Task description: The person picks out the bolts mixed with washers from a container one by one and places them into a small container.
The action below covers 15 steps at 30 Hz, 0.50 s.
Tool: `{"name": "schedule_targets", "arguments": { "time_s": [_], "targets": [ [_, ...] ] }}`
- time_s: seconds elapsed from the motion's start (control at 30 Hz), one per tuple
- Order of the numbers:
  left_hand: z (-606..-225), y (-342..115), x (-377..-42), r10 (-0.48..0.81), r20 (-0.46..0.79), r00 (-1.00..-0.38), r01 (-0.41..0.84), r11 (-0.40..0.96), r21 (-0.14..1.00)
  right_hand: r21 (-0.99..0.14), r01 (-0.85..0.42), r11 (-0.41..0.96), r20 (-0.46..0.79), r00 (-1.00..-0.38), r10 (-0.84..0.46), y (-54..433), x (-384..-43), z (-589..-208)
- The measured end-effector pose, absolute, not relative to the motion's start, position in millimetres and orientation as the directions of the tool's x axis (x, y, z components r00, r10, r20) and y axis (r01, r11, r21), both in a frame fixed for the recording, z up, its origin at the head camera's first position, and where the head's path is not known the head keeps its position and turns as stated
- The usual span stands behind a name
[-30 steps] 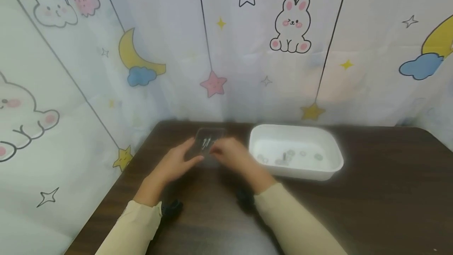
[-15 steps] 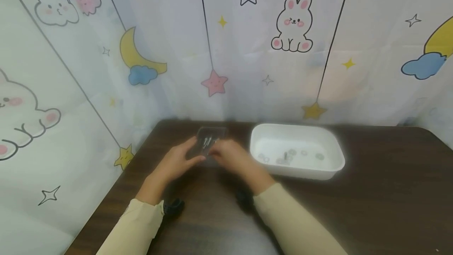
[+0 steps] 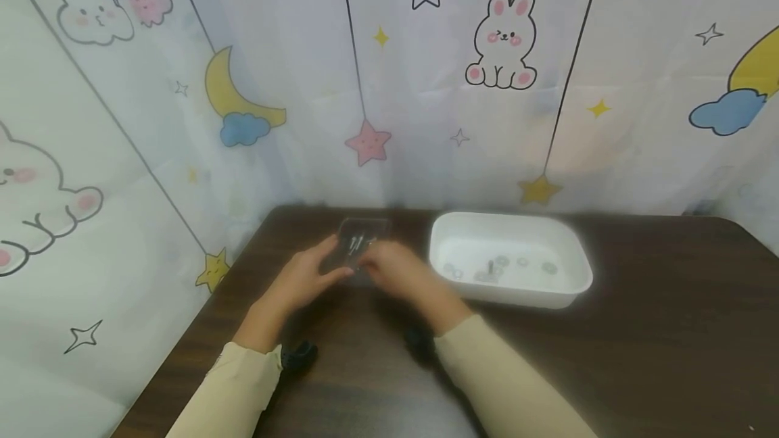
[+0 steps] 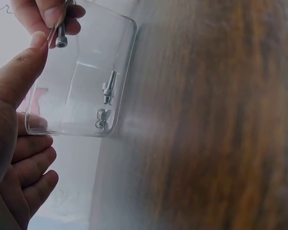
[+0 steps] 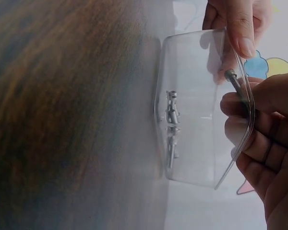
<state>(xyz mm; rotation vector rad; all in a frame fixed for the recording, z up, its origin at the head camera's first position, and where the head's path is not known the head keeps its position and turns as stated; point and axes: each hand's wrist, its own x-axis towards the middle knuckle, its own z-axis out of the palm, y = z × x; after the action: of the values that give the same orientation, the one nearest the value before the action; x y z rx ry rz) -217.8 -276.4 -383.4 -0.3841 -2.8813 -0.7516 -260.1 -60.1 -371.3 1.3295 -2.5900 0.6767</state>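
Observation:
A clear plastic box stands on the table in front of both hands. My left hand holds it at the left side, the thumb on the near rim and the fingers along the outer wall. My right hand pinches a socket-head screw just inside the box's near rim, its head pointing into the box. Some right-hand fingers lie behind the clear wall. Several metal screws lie loose on the box bottom, with small nut-like pieces among them in the left wrist view.
To the right stands a white plastic tub holding several pale rings and a small upright peg. The dark wooden table reaches back to a curtain printed with rabbits and stars.

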Motion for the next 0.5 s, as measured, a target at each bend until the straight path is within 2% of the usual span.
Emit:
{"name": "schedule_targets", "arguments": {
  "time_s": [0.5],
  "targets": [
    [-384.3,-276.1,-218.2,0.201,0.203,-0.958,0.275,0.843,0.462,-0.337,-0.783,0.523,0.312,-0.617,-0.723,-60.8,-261.0,-373.1]
  ]
}}
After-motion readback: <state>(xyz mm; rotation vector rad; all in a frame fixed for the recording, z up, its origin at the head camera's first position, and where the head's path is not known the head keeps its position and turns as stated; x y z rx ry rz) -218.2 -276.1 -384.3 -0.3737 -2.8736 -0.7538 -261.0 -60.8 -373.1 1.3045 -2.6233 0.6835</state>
